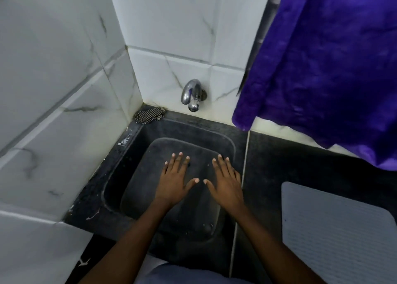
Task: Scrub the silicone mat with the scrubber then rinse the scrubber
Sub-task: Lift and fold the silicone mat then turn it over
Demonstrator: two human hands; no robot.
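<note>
A grey ribbed silicone mat lies flat on the dark counter to the right of the black sink. A dark checkered scrubber sits bunched in the back left corner of the sink rim, by the wall. My left hand and my right hand hover side by side over the sink basin, palms down, fingers spread, holding nothing. Neither hand touches the mat or the scrubber.
A chrome tap juts from the tiled back wall above the sink, with no water running. A purple cloth hangs at the upper right over the counter. White marble-look tiles close off the left side.
</note>
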